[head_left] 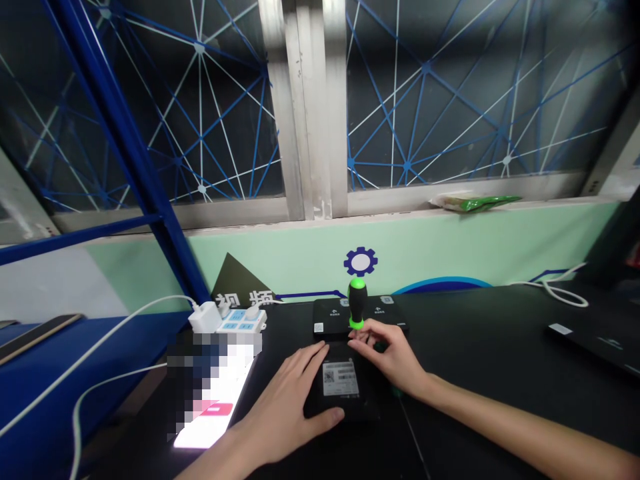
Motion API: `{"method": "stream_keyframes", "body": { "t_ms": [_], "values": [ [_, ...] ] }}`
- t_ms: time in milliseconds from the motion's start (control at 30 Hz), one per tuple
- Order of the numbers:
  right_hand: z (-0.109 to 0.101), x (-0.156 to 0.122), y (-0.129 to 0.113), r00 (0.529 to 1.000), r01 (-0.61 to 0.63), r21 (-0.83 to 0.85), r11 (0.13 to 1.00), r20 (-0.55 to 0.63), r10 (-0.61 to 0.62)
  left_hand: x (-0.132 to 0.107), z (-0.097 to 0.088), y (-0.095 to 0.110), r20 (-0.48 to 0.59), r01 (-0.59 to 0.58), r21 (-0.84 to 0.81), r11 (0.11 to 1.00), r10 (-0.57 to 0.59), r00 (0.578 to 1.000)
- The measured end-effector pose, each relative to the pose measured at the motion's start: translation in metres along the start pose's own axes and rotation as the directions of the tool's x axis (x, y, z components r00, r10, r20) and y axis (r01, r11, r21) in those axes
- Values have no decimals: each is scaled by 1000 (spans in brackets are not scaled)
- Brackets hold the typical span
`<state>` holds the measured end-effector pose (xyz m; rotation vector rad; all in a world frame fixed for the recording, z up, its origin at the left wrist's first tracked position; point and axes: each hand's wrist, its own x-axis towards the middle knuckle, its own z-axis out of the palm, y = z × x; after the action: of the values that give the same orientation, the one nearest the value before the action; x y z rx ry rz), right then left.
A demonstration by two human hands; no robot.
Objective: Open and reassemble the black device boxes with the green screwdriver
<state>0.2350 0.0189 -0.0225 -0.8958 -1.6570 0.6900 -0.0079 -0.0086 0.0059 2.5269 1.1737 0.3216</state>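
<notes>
A black and green screwdriver (357, 303) stands upright over the far edge of a black box-shaped device (363, 408). My right hand (393, 348) is closed in a pinch around the screwdriver's lower part, just below the green collar; its tip is hidden by the fingers. My left hand (295, 397) lies open along the device's left side, with fingers stretched towards its far edge and the thumb near the front. A white printed label (341, 379) with a square code faces up on the device.
Two more black devices (327, 315) lie behind, against the green wall. Left of my left hand is a lit phone screen (215, 410), partly pixelated. A white power strip (243, 321) with a charger (205, 317) and cables stands beyond it. Another black device (595, 343) lies far right.
</notes>
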Motion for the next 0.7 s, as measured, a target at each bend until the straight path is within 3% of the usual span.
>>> {"method": "stream_keyframes", "body": {
  "t_ms": [700],
  "values": [
    [0, -2, -3, 1000, 19, 13, 1000, 15, -19, 1, -3, 4, 26, 34, 14, 999, -34, 999]
  ]
}}
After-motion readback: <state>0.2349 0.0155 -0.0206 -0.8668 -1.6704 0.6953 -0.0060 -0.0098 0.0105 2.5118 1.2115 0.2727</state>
